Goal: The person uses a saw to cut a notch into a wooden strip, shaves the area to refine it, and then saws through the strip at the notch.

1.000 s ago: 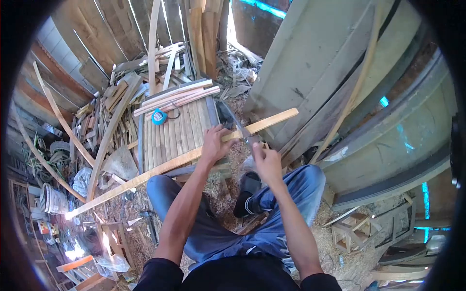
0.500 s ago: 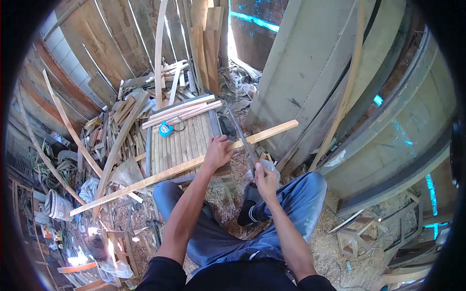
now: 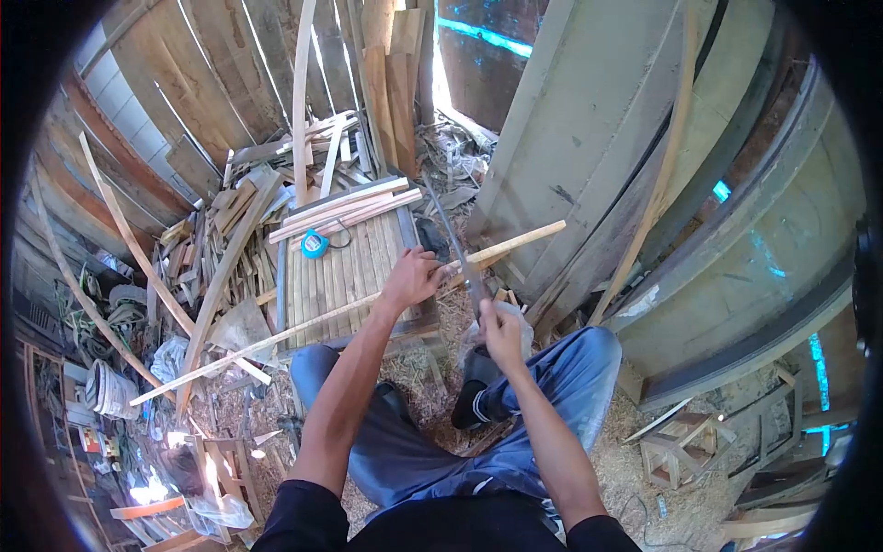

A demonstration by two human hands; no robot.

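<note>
A long, pale wooden strip (image 3: pixel 248 352) runs slantwise across the slatted wooden panel (image 3: pixel 354 262) in front of my knees, its right end past the panel's edge. My left hand (image 3: pixel 411 276) is closed around the strip near that edge. In my right hand (image 3: pixel 502 333) is the handle end of what looks like a handsaw (image 3: pixel 455 241), with a long dark blade that narrows toward its far tip. The blade crosses the strip just right of my left fingers; its teeth are too small to make out. Several thin strips (image 3: pixel 368 204) and a blue tape measure (image 3: pixel 315 244) lie on the panel.
Scrap wood (image 3: pixel 244 207) is heaped left of the panel. Large boards (image 3: pixel 570 138) lean at the right, and a curved batten (image 3: pixel 664 175) stands against them. A small wooden frame (image 3: pixel 676 448) sits on the shavings-covered floor at the right.
The strip has turned about its length and now shows a narrower face. My left hand has risen slightly with it. My right hand and the blade have shifted only a little.
</note>
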